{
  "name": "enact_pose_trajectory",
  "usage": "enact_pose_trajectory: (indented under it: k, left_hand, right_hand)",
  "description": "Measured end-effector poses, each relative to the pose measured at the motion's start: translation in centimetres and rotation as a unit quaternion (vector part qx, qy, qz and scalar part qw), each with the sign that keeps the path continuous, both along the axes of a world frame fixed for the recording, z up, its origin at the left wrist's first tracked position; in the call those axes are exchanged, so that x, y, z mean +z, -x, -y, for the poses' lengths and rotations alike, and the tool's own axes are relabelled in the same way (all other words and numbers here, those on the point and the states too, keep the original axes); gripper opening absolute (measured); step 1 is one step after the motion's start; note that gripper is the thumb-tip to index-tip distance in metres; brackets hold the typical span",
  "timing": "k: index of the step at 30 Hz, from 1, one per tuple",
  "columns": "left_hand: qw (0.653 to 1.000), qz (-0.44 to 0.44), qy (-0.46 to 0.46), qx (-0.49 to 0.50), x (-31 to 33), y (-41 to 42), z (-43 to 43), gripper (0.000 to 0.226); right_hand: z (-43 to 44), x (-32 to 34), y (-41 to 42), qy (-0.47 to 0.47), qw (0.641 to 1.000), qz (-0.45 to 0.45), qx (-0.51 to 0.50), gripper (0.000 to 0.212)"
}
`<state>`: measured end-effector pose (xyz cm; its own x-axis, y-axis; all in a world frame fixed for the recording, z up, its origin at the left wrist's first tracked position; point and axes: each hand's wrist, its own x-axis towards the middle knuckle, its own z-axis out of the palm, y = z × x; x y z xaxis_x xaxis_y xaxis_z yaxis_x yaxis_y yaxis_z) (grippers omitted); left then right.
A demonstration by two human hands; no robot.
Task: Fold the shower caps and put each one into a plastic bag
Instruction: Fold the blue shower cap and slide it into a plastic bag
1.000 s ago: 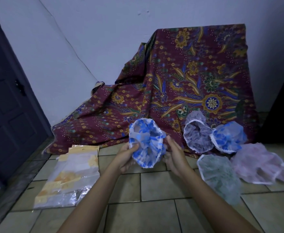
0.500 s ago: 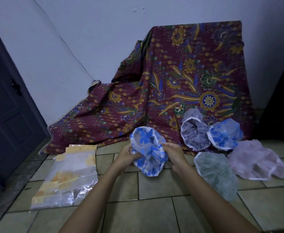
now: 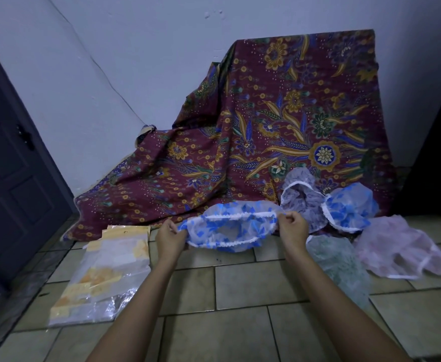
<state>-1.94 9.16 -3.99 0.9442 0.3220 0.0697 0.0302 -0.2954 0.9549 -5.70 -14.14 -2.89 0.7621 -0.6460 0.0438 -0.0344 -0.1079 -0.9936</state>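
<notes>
A blue-patterned shower cap (image 3: 230, 227) with a white frilled rim hangs stretched wide between my hands above the tiled floor. My left hand (image 3: 169, 237) pinches its left end and my right hand (image 3: 292, 228) pinches its right end. To the right lie several more caps: a grey-lilac one (image 3: 303, 199), a second blue one (image 3: 350, 207), a green one (image 3: 337, 262) and a pink one (image 3: 397, 252). A stack of clear plastic bags (image 3: 104, 278) with yellow card headers lies on the floor at the left.
A maroon batik cloth (image 3: 266, 131) drapes over something against the white wall behind the caps. A dark door (image 3: 7, 165) stands at the left. Beige floor tiles (image 3: 240, 288) spread below my arms.
My hands have moved apart and pulled the bunched blue cap out into a wide, flat oval. The view has shifted slightly.
</notes>
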Motion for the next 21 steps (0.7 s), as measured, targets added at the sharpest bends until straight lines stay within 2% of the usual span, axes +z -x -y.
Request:
enact_pose_trajectory:
  k: [2, 4, 7, 9, 11, 13, 15, 16, 21]
  left_hand:
    - [0.999, 0.022, -0.041, 0.001, -0.2, -0.1, -0.2, 0.033]
    - [0.996, 0.029, -0.068, -0.042, -0.1, -0.1, 0.0, 0.030]
    - [0.985, -0.024, -0.003, -0.170, 1.3, 0.5, 1.1, 0.026]
    - [0.960, -0.083, 0.046, -0.265, 2.5, 1.1, 1.6, 0.029]
    - [0.938, -0.125, 0.059, -0.318, 3.0, 1.2, 1.9, 0.032]
    - [0.936, -0.129, 0.038, -0.325, 2.8, 1.0, 2.2, 0.028]
    - [0.945, -0.105, 0.002, -0.309, 2.5, 0.7, 2.4, 0.024]
    - [0.948, -0.089, -0.015, -0.307, 2.3, 0.6, 2.5, 0.021]
    - [0.955, -0.097, -0.023, -0.280, 1.9, 0.5, 2.9, 0.023]
  right_hand:
    - [0.1, 0.0, 0.0, -0.003, 1.000, 0.006, -0.010, 0.022]
    - [-0.4, 0.1, -0.1, -0.013, 1.000, 0.010, 0.011, 0.024]
    - [-1.4, 0.3, -0.4, -0.042, 0.995, 0.032, 0.081, 0.026]
    - [-2.0, 0.8, -0.2, -0.051, 0.989, 0.042, 0.132, 0.020]
    - [-2.2, 1.0, -0.1, -0.072, 0.978, 0.037, 0.194, 0.011]
    - [-2.0, 0.5, -0.1, -0.098, 0.962, 0.022, 0.254, 0.035]
    - [-2.0, 0.2, 0.0, -0.049, 0.961, -0.002, 0.272, 0.058]
    - [-2.0, 0.0, 0.0, -0.009, 0.964, -0.015, 0.266, 0.062]
    - [-1.5, 0.5, 0.1, 0.168, 0.965, -0.013, 0.200, 0.038]
